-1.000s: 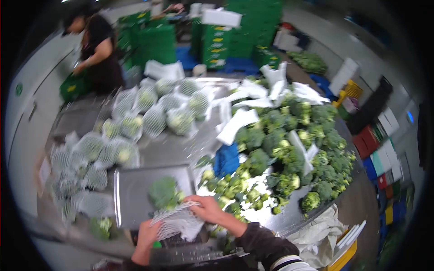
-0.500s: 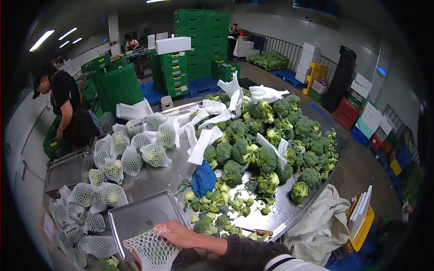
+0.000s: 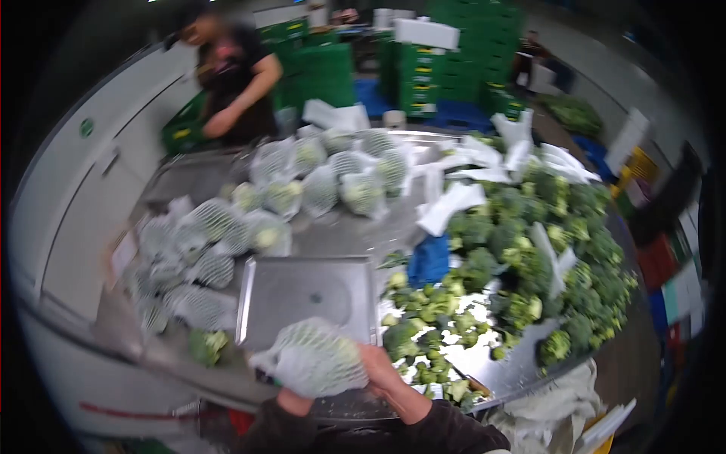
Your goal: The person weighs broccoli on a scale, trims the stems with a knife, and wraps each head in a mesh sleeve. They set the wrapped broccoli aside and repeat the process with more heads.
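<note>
Low in front of me, both hands support a head of broccoli in a white foam net sleeve (image 3: pixel 319 357). My right hand (image 3: pixel 384 372) is closed on its right end. My left hand (image 3: pixel 293 402) is under its left side, its fingers mostly hidden by the net. Just beyond lies a shallow metal tray (image 3: pixel 308 284) with a small green scrap on it. Netted broccoli heads (image 3: pixel 214 221) cover the table's left side. A bare piece of broccoli (image 3: pixel 207 346) rests left of the tray, near the edge.
A large heap of bare broccoli (image 3: pixel 522 234) fills the right, with loose white net sleeves (image 3: pixel 454 208) and a blue cloth (image 3: pixel 429 261) beside it. Small florets and a wooden-handled tool (image 3: pixel 478 386) lie nearer. Behind, a co-worker (image 3: pixel 238 83) reaches into a green crate (image 3: pixel 183 132).
My view has swung left. My left hand has come into sight at the net, which now encloses the broccoli. My right hand has shifted to the net's right end.
</note>
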{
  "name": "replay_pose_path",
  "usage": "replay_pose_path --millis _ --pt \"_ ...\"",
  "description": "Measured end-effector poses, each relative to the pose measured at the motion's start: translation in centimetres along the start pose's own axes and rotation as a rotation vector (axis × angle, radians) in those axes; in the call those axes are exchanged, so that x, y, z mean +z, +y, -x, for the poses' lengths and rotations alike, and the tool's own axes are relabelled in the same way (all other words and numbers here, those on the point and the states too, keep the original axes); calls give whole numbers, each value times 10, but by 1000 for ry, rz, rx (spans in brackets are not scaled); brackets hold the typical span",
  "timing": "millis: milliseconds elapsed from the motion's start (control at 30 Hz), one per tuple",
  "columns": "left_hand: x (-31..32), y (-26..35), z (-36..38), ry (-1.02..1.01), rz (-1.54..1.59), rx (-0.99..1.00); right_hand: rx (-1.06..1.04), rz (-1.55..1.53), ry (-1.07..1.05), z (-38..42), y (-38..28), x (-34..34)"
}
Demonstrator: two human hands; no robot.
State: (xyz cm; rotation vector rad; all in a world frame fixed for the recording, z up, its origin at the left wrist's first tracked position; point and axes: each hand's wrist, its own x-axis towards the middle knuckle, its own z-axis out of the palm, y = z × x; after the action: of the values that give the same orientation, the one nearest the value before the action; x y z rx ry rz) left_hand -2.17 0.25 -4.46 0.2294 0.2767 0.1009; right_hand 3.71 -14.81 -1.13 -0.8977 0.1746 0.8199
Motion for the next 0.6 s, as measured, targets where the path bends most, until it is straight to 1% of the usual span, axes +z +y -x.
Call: replay_pose_path --millis 67,100,167,200,267,333,400,500,533,567,600 --pt "0 3 -24 -27 45 52 -100 6 74 -3 8 3" --pt "3 8 -41 -41 56 70 -83 10 61 -4 5 3" --pt "14 33 -69 -36 30 120 -14 279 4 -3 -4 -1" --pt "28 45 -85 -38 9 156 -12 277 6 -5 -5 -7" --pt "64 69 -105 174 -80 241 -53 288 16 -7 -8 -20" --pt "46 107 -154 71 -55 243 -15 262 55 -6 -18 -29" --pt "31 151 -200 141 -66 284 -17 243 102 -3 -21 -41" --pt "30 206 -252 342 -179 503 -49 174 213 -1 -22 -52" --pt "26 225 -272 288 -205 603 -51 151 257 1 -21 -55" --pt "13 250 -298 275 -319 642 -46 112 284 1 -19 -58" --pt "-7 276 -326 393 -1125 1043 -41 109 298 2 -20 -59"
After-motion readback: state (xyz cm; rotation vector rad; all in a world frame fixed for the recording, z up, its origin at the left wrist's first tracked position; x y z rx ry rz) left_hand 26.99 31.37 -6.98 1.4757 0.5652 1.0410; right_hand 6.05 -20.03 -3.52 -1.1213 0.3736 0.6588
